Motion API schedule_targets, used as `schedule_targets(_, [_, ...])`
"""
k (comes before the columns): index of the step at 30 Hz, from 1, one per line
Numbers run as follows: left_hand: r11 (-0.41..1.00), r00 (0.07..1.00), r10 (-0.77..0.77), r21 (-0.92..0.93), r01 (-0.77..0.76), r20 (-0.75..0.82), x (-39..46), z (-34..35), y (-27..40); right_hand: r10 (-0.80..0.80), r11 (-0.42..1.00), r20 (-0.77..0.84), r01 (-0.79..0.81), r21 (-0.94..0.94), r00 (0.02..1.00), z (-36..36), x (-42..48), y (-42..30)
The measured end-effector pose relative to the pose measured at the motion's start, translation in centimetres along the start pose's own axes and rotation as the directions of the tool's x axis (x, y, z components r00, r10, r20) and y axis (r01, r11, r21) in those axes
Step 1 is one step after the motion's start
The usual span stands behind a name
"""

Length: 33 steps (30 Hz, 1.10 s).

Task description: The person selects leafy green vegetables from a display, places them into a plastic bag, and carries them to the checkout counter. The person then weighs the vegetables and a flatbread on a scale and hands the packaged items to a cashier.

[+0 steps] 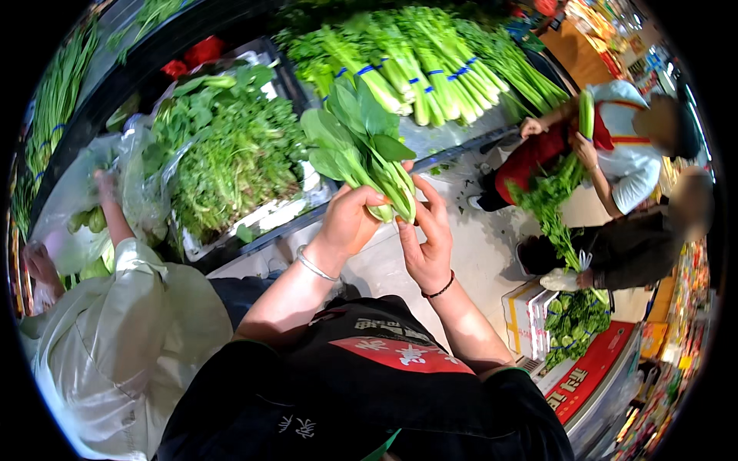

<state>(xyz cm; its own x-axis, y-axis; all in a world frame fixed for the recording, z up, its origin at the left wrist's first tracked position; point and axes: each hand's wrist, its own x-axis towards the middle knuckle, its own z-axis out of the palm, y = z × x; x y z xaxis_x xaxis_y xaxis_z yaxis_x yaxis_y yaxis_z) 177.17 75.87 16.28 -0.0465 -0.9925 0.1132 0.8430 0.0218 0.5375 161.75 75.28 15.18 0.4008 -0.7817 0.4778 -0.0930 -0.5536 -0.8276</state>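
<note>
A small bunch of leafy greens (363, 138) with broad leaves and pale green stalks is held up before me, leaves pointing away. My left hand (351, 225) grips the stalks near their cut ends, thumb laid across them. On the other side, my right hand (429, 242) has its fingers around the stalks, with its thumb close to the cut ends. Beyond the bunch lie celery bundles (426, 75) tied with blue bands. To the left, a heap of loose leafy herbs (230, 155) with thin stems and roots rests in a display bin.
At left, a person in a pale shirt (132, 346) reaches into a clear plastic bag (81, 190). Two people stand at right, one in a red apron (536, 155) holding celery. A white box (524, 317) and banded greens (576, 328) are at lower right. A dark ledge (277, 227) edges the display.
</note>
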Motion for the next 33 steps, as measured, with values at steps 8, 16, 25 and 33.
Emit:
schedule_targets(8, [0.976, 0.98, -0.198, 0.09, 0.196, 0.011, 2.6, 7.6, -12.7, 0.02, 0.983, -0.174, -0.051, -0.174, 0.985, -13.2, -5.4, -2.6])
schedule_targets(16, [0.895, 0.917, -0.396, 0.207, 0.395, -0.039, 4.5, 9.4, -20.7, 0.002, 0.956, -0.397, -0.119, -0.269, 0.918, -19.5, -9.9, 2.0])
schedule_targets(25, [0.787, 0.772, -0.577, 0.072, 0.613, -0.266, 6.2, 5.8, -26.9, -0.033, 0.899, -0.12, -0.023, -0.438, 0.992, -24.0, -9.3, 3.5])
schedule_targets(33, [0.665, 0.651, -0.738, -0.025, 0.747, -0.179, 10.7, 7.3, -30.0, 0.109, 0.94, -0.255, -0.183, -0.288, 0.961, -27.9, -10.6, 9.8])
